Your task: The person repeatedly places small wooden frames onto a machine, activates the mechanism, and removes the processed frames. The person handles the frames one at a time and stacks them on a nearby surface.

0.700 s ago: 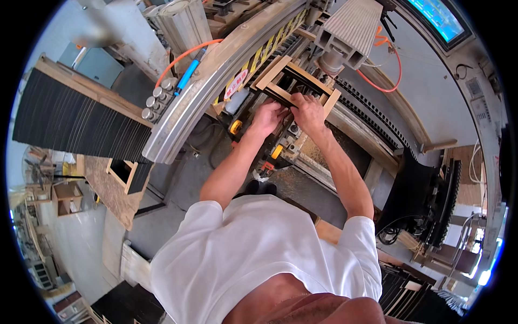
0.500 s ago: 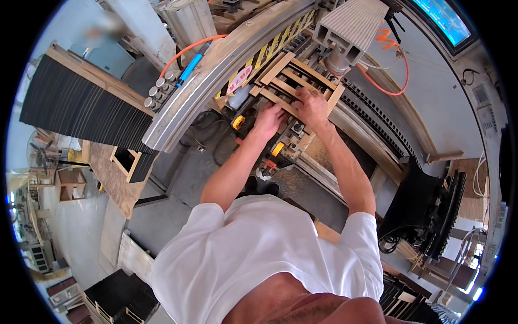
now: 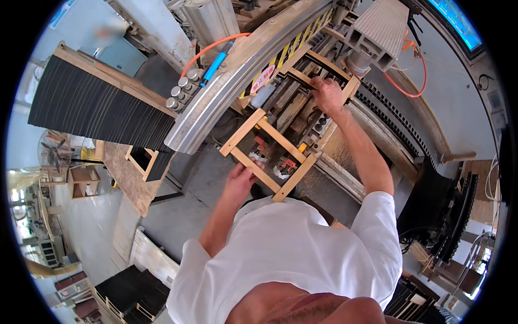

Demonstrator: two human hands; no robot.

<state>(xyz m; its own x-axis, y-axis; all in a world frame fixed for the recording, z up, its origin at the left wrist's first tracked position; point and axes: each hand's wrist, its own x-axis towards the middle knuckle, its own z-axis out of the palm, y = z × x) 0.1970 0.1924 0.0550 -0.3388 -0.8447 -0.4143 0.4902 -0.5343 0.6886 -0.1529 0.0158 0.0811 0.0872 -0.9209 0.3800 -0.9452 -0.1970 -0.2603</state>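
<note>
Near my body, my left hand point(image 3: 238, 181) is closed on one side bar of a light wooden frame point(image 3: 243, 132). That frame has four-sided joinery with bar ends sticking out past the corners, and it hangs tilted over the floor. Farther off, my right hand point(image 3: 328, 97) has its fingers bent over the near bar of a second wooden frame point(image 3: 329, 65), which lies in the machine point(image 3: 295, 108). My hand hides part of that bar.
A thick grey metal beam point(image 3: 216, 92) with a hazard-striped strip crosses above the machine. A ribbed metal block point(image 3: 377, 29) overhangs the second frame. Dark slatted pieces point(image 3: 102, 100) are stacked at left; a wood-topped table point(image 3: 127, 175) stands below them. A screen point(image 3: 456, 21) sits at upper right.
My left hand has drawn one wooden frame out of the machine toward my body and left. My right hand stays at the machine, with the other frame there. The view has shifted slightly.
</note>
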